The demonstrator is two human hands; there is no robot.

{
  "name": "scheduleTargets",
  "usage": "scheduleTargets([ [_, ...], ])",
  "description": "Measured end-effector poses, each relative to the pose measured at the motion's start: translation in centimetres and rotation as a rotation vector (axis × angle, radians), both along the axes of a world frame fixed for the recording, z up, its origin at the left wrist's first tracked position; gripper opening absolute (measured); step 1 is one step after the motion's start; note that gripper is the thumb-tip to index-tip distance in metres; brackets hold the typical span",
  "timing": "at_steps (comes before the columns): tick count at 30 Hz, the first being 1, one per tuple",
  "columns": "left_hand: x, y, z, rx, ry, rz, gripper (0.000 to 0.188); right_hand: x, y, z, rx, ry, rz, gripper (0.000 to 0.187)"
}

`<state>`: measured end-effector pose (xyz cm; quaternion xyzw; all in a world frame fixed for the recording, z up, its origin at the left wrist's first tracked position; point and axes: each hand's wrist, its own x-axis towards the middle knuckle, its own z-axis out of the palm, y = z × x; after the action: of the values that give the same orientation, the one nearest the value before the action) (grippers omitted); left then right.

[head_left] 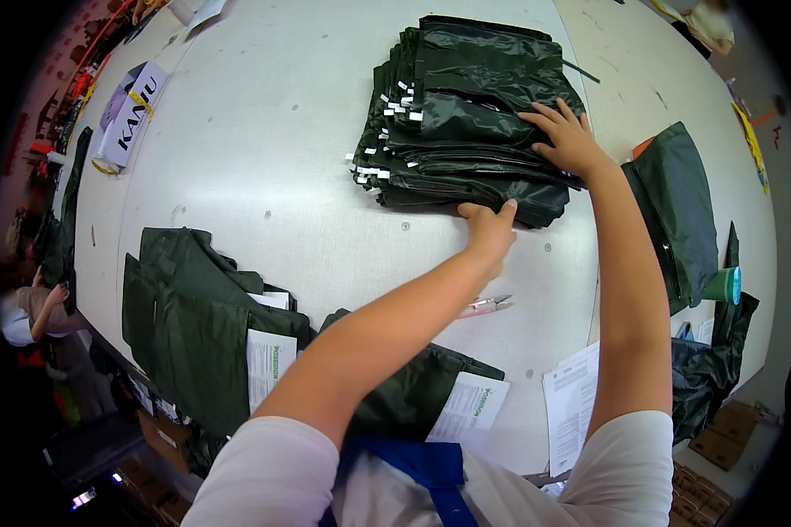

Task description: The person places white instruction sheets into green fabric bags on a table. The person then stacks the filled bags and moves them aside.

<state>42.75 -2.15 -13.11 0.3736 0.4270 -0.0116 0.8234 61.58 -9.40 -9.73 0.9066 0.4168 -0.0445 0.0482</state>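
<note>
A tall stack of folded dark green garments (488, 75) with small white labels along its left side lies on the far part of the table. My right hand (571, 139) rests on the stack's right side, fingers spread over the fabric. At the stack's near edge, my left hand (490, 233) has its fingertips closed against the lowest garments; part of its grip is hidden. Just below that hand, thread snips (486, 306) lie on the table. More dark green garments (193, 329) with a printed white paper (271, 364) lie at near left. Another garment (404, 395) is partly under my left forearm.
The pale table (255, 158) has a white and purple box (132, 114) at far left. To the right are a dark green garment pile (677, 206), a green thread spool (723, 285) and white paper sheets (571, 404). Another person's hand (57, 294) is at the left edge.
</note>
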Motion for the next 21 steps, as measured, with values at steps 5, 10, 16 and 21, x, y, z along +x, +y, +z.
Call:
scheduleTargets([
  [5,-7.3,3.7,-0.2,0.183,-0.045,-0.474,0.084,-5.3,-3.3,0.4,0.481,-0.146,-0.112,0.063],
  [10,-23.0,11.5,3.9,1.103,-0.183,-0.412,0.068,-22.6,-6.9,1.7,0.679,0.195,-0.178,0.064],
  [16,-41.5,11.0,4.1,1.174,0.144,-0.499,0.065,-41.3,-13.7,-2.7,0.576,0.536,-0.585,0.084],
  [21,-45.3,6.9,0.8,1.305,0.170,-0.630,0.067,-42.0,-10.7,-3.0,0.576,0.496,-0.791,0.089],
])
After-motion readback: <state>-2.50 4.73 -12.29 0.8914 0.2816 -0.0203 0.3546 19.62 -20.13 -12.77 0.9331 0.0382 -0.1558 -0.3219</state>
